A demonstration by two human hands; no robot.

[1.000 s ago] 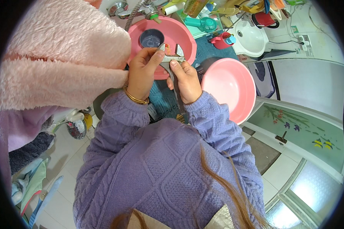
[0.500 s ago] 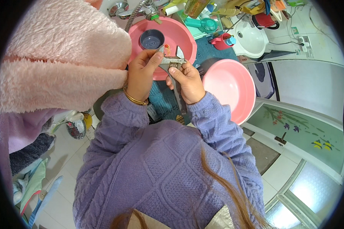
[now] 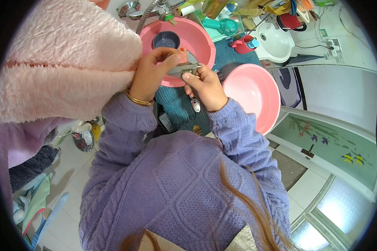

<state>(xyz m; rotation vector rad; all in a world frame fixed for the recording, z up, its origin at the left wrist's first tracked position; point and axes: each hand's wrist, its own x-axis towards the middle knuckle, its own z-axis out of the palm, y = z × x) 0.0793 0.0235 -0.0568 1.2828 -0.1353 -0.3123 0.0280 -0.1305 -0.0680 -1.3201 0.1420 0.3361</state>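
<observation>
Over the pink basin (image 3: 206,45), a grey metal adjustable wrench (image 3: 192,67) is held between my two hands. Its jaws point away from me, and the end of its handle tips up toward me below my right hand. My right hand (image 3: 210,91) is closed around the wrench just under the head, with the thumb by the adjusting screw. Thumb and fingers of my left hand (image 3: 148,75) pinch the left side of the head; their exact grip is partly hidden. Behind the wrench, a dark grey bowl (image 3: 166,40) sits inside the basin.
A second pink basin (image 3: 251,98) stands to the right on a teal mat (image 3: 176,104). Above the first basin is a faucet (image 3: 165,12). A red mug (image 3: 242,45), a green brush (image 3: 227,26) and a white sink (image 3: 276,42) lie beyond. Pink fluffy fabric (image 3: 71,62) hangs at left.
The wrench has turned, its handle end swinging up toward me and its jaws tilting. My left hand has shifted slightly left and lower; the right hand stays nearly in place.
</observation>
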